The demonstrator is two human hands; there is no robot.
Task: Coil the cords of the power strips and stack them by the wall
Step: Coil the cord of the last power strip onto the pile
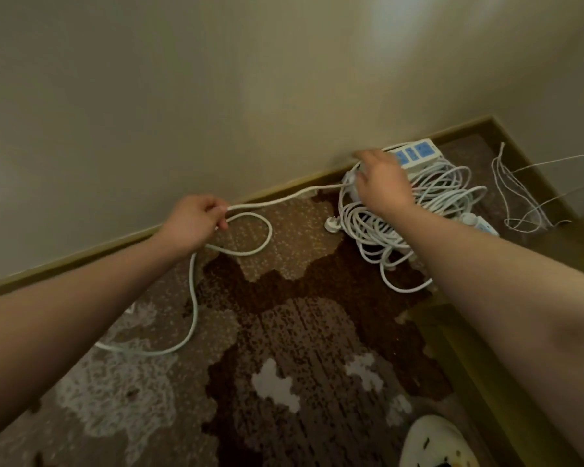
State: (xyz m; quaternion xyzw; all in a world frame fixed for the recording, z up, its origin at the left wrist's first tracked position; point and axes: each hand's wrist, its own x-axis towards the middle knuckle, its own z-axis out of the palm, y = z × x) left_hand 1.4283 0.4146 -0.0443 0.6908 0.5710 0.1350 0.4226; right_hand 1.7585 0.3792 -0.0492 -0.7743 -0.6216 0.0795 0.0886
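A white cord loops over the patterned carpet beside the wall. My left hand pinches this cord where the loop crosses itself. From there the cord runs right toward a pile of coiled white cords by the baseboard. My right hand reaches down onto the pile with curled fingers, gripping a white piece at its left edge. A white power strip with blue sockets lies on top of the pile against the wall. A white plug sticks out at the pile's left. Another strip end shows at the right.
Thin white wires trail in the corner at the right. A wooden furniture edge runs along the lower right. A white slipper shows at the bottom. The baseboard follows the wall.
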